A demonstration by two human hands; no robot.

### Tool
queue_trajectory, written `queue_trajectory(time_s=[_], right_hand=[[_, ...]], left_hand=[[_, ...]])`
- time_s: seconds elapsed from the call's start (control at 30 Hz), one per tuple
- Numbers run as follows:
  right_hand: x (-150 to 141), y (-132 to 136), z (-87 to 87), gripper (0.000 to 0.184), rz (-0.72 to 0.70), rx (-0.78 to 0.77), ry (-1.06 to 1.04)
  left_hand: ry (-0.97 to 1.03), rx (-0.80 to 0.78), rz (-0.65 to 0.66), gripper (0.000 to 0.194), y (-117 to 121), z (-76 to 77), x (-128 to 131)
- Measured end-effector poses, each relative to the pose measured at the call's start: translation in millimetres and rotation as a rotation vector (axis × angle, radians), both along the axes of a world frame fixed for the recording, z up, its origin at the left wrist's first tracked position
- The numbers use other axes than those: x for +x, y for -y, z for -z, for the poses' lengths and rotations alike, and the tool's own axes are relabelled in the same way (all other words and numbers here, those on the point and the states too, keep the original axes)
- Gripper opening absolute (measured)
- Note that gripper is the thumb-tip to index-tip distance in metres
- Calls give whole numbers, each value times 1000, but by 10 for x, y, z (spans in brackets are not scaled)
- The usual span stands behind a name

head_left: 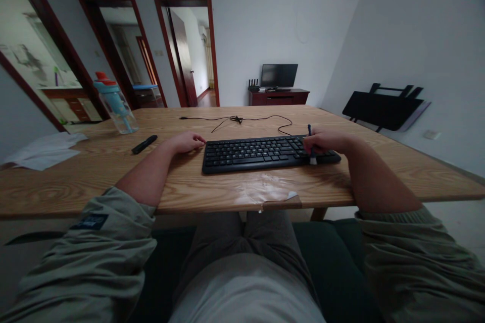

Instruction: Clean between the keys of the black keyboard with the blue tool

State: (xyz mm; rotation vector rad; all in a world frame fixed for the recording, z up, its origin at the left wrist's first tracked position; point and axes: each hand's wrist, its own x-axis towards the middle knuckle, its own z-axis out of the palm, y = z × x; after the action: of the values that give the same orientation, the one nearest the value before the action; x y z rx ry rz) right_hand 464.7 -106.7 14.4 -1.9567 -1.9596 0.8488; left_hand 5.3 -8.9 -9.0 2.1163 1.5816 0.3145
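A black keyboard (250, 154) lies flat on the wooden table in front of me. My left hand (187, 142) rests on the tabletop at its left end, fingers loosely bent and apart, with the fingertips at the upper left corner. Over the number keys at the other end, my right hand (320, 141) is closed around a small brush (312, 160). Its dark blue handle sticks up above my fist, and the pale bristles point down at the keyboard's lower right part. My fingers cover the middle of the brush and some keys.
Behind the keyboard runs its black cable (237, 119), bundled midway. To the left are a black remote-like object (144, 145), a clear bottle (120, 111) with an orange lid, and white paper (45, 150). Clear film (263, 189) covers the table's (182, 189) near edge.
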Motion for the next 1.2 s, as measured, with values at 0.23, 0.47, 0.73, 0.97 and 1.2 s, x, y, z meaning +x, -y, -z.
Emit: queue_trajectory(time_s=[0.23,0.47,0.73,0.97,1.2], right_hand=[[-74,11,-62,26,-46,273,-81],[-99,20,-35,20,-30,-9,51],[-65,33,-32,28,-113,249,-174],[13,48,-75,26,9,304,-39],[65,29,-61,33,-10,191,-7]], left_hand=[[26,-37,14,45,2,-7,7],[-19,-18,16,44,2,-5,14],[-57,19,43,44,-18,-7,-10],[-8,-4,12,43,-11,-1,-11],[5,-13,12,41,13,-6,0]])
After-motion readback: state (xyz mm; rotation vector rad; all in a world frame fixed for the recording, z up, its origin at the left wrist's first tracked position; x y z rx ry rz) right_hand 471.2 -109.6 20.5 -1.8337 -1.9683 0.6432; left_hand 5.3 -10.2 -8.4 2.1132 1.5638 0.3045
